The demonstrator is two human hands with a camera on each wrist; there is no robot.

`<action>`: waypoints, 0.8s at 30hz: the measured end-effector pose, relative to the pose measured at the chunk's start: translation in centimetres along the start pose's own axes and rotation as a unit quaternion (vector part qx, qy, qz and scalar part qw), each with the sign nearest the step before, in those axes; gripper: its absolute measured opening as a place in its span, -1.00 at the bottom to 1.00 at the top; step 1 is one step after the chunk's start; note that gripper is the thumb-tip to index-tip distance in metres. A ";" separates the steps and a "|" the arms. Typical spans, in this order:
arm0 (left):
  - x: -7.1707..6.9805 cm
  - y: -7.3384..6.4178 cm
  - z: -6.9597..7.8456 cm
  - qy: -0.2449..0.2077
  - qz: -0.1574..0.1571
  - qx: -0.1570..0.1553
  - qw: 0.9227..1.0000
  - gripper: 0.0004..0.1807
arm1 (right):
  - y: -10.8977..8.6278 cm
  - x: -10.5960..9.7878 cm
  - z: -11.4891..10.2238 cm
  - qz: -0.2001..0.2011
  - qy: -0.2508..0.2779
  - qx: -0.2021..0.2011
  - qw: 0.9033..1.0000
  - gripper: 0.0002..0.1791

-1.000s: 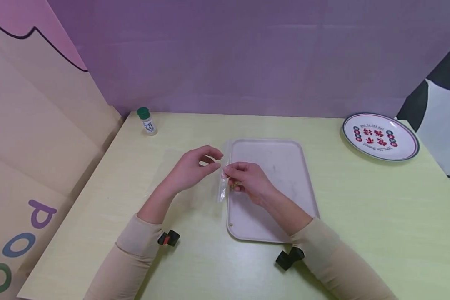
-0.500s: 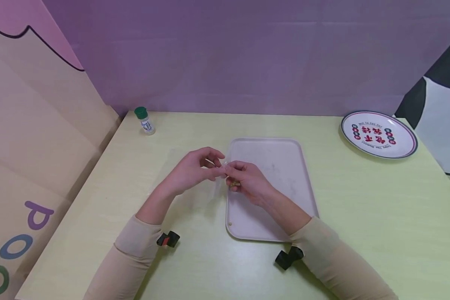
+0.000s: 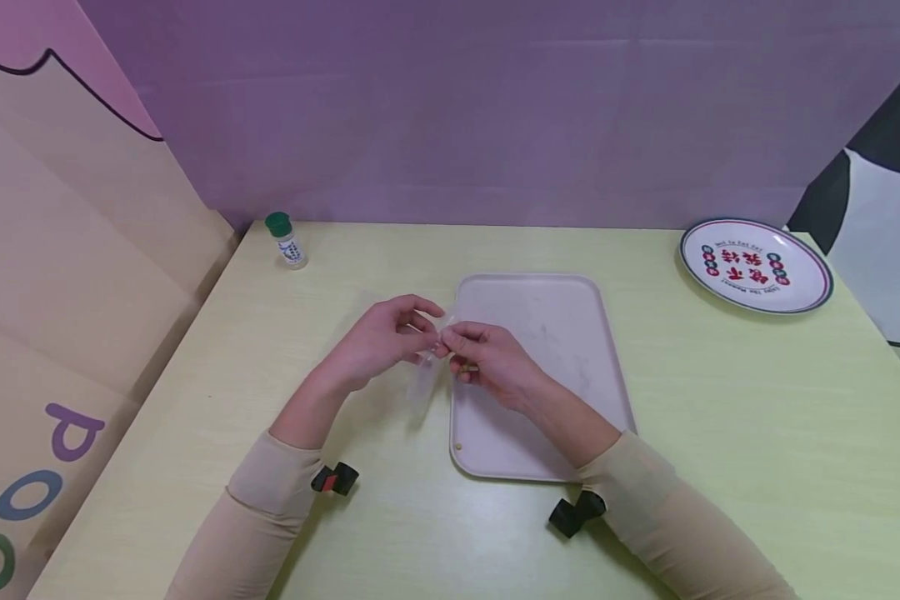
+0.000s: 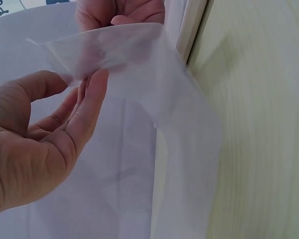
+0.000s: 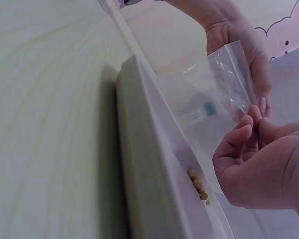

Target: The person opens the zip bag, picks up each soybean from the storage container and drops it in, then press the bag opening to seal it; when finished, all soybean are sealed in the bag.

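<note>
A clear plastic zip bag (image 3: 423, 385) hangs between the two hands, over the left edge of a pale tray (image 3: 540, 417). My left hand (image 3: 378, 343) pinches the bag's upper edge. The thumb and fingers of my right hand (image 3: 497, 360) pinch the same edge close beside it. In the left wrist view, the bag's film (image 4: 189, 142) drapes down, slack and see-through. Several small tan round pellets (image 5: 198, 185) lie in the tray near its rim, below the right hand. One loose pellet (image 3: 459, 447) is at the tray's near left corner.
A small jar with a green lid (image 3: 285, 240) stands at the table's back left. At the back right sits an oval white plate (image 3: 756, 267) with red lettering. A purple wall panel (image 3: 495, 117) rises behind the table (image 3: 757, 433).
My left hand has closed in on the right and taken hold of the bag's edge. The bag has shifted slightly left, and the right hand keeps its pinch. The head view has drifted a little.
</note>
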State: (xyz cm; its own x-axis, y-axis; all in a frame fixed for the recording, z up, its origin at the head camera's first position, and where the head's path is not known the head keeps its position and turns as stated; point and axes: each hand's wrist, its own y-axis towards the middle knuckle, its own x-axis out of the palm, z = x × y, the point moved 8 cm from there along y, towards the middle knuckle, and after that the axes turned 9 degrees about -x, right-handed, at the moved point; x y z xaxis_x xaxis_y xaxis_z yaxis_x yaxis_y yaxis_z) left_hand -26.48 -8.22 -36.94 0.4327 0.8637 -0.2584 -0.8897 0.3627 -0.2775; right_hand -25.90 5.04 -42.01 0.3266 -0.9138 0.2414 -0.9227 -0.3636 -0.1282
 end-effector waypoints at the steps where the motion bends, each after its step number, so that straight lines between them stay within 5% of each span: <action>1: 0.0 0.0 0.0 0.000 0.000 -0.004 1.000 -0.56 | 0.0 0.0 0.0 -0.001 -0.004 0.000 1.000 -0.84; 8: 0.3 -0.1 -0.1 0.004 -0.012 -0.008 1.000 -0.45 | -0.1 0.2 -0.1 -0.007 -0.022 0.000 1.000 -0.87; 24: 0.3 0.1 0.1 -0.022 -0.014 0.025 0.999 -0.62 | 0.0 0.2 0.1 -0.020 -0.021 0.004 1.000 -0.86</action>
State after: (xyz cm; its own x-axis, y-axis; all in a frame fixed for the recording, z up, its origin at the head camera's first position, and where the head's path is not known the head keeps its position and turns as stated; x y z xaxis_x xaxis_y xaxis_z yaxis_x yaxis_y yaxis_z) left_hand -26.51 -7.91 -36.94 0.4515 0.8672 -0.2100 -0.8840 0.4029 -0.2369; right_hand -25.83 4.79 -42.03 0.3708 -0.9056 0.2058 -0.9074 -0.4005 -0.1277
